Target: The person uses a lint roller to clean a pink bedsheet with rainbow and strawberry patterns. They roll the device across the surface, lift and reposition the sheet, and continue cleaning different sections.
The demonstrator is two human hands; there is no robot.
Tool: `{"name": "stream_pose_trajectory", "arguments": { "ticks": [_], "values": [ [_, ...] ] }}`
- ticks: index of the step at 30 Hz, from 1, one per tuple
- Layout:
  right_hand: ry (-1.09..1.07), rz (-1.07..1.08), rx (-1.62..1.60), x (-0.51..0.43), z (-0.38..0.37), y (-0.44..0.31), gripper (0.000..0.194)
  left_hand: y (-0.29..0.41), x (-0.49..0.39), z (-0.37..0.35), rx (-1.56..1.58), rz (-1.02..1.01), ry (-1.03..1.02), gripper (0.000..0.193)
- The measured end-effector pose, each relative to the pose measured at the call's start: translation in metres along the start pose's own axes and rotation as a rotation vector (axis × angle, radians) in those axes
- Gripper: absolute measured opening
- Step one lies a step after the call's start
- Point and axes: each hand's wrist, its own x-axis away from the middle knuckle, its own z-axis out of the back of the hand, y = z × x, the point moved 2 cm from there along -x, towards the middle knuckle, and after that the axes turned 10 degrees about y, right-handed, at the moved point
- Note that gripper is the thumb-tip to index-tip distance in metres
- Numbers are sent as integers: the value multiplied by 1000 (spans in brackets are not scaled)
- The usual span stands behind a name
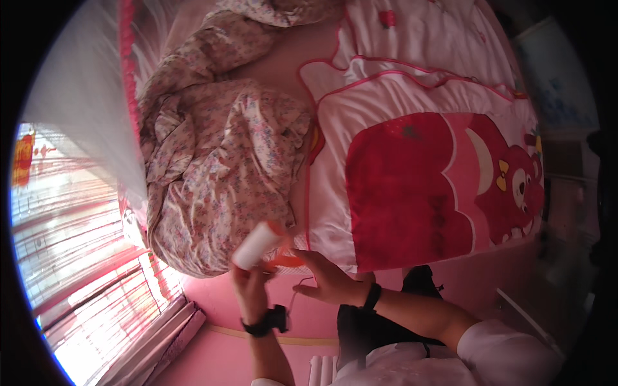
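Observation:
A white cylindrical roll with orange parts, apparently a lint roller [257, 246], is blurred by motion near the bed's front edge. My left hand [252, 292] grips it around its lower end. Close by on the right, my right hand [333, 281] has its thumb and fingers apart, with the fingertips beside the orange part [288, 261]. Whether they touch it cannot be told. Behind the roll lies a crumpled floral quilt [227, 159]. To its right spreads a pink satin cover [333, 212] with a red panel and a cartoon bear.
Sheer white netting [82, 96] with a pink trim hangs at the left. Below it is a bright window [67, 207] behind striped, see-through curtain material. A gathered curtain [159, 337] stands at lower left, and white ribbed bars [322, 370] show at the bottom edge.

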Motion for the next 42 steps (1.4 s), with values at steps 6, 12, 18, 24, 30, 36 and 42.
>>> {"name": "stream_pose_trajectory", "arguments": {
  "ticks": [6,12,18,24,30,36,42],
  "values": [
    [290,-233,97,54,81,45,34,-59,44,-106,278,186,-513,60],
    [371,-346,302,49,251,98,34,-121,20,-192,-814,-913,-740,83],
    [-87,18,599,27,267,137,29,-143,-7,-202,-1167,-913,-634,122],
    [247,-427,597,115,467,135,22,-132,-6,-206,-1337,-883,-651,126],
    [465,-179,483,73,454,103,20,-96,-41,-255,-1289,-814,-664,114],
    [290,188,566,-55,321,171,21,-78,-89,-299,-1420,-781,-537,139],
    [439,-492,541,59,529,140,14,-82,-115,-295,-1441,-690,-687,149]
  ]
}}
